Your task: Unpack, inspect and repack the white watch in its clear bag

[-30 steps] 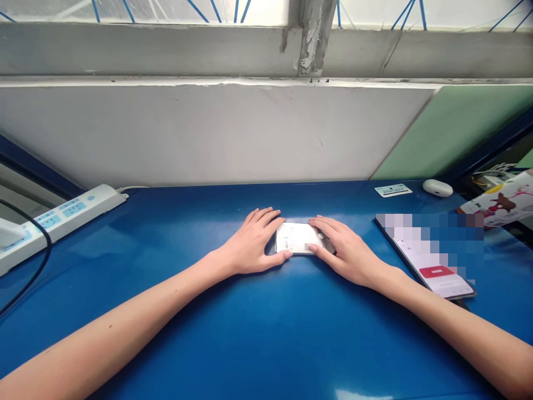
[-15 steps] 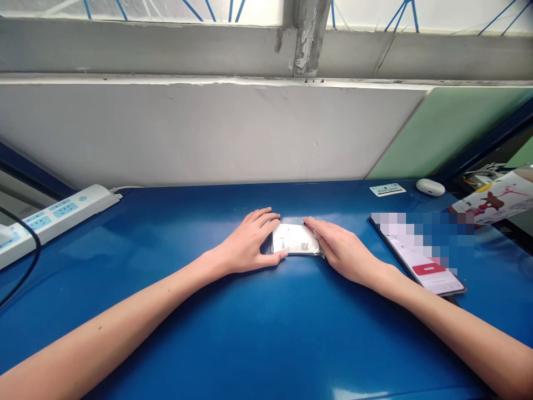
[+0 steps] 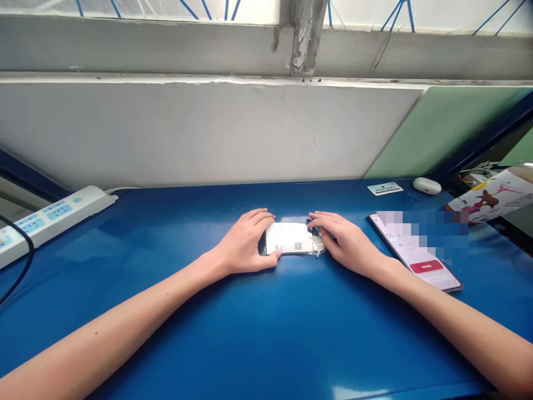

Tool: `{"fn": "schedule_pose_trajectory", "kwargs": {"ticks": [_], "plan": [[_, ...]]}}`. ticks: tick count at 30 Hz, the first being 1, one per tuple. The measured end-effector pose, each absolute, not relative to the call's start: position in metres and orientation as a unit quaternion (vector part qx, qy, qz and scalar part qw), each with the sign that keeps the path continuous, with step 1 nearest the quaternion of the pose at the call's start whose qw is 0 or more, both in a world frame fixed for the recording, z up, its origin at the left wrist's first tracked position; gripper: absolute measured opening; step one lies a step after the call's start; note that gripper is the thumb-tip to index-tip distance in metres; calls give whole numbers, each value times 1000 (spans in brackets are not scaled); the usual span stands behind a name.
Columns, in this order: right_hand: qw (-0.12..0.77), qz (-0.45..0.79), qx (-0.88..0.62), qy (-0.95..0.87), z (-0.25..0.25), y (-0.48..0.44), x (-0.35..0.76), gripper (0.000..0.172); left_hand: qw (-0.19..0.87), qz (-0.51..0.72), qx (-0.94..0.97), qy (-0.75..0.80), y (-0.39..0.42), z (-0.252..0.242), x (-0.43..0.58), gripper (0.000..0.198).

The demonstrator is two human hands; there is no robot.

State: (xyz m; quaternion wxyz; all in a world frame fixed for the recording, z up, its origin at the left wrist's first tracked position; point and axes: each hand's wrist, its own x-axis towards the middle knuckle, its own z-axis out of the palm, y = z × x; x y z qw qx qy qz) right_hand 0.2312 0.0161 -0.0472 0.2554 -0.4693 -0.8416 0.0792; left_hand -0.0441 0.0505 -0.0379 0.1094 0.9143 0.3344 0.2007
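A small flat white packet [image 3: 289, 238] with printed square codes lies on the blue table in what looks like a clear plastic wrapper. My left hand [image 3: 247, 241] grips its left end, thumb at the near edge and fingers along the far edge. At the packet's right end, my right hand [image 3: 343, 241] has its fingers curled in a pinch. A thin white loop [image 3: 318, 243], perhaps a cord, and a small dark piece show beside those fingertips. What exactly the right fingers pinch is hidden.
To the right lies a phone [image 3: 416, 255] with its screen lit, near my right forearm. Behind it are a card [image 3: 385, 189], a white earbud case [image 3: 427, 186] and a printed carton [image 3: 491, 197]. A white power strip [image 3: 54, 216] with a black cable stands at left.
My right hand's fingers have gone from lying straight over the packet's right end to a curled pinch. The white loop and dark piece now show there. My left hand keeps its hold.
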Motion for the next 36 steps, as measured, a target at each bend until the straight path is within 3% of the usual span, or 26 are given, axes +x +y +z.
{"fn": "schedule_pose_trajectory", "kwargs": {"ticks": [4, 12, 21, 36], "plan": [[253, -15, -445, -859, -43, 18, 233, 23, 99, 199, 912, 345, 49, -37, -43, 57], [180, 2, -449, -875, -38, 11, 232, 27, 104, 151, 925, 332, 48, -35, -46, 61], [185, 1, -433, -882, -39, 13, 233, 31, 96, 49, 939, 327, 50, -34, -44, 69], [155, 30, -426, -891, -37, 11, 233, 38, 102, 78, 933, 337, 50, -34, -44, 68]]}}
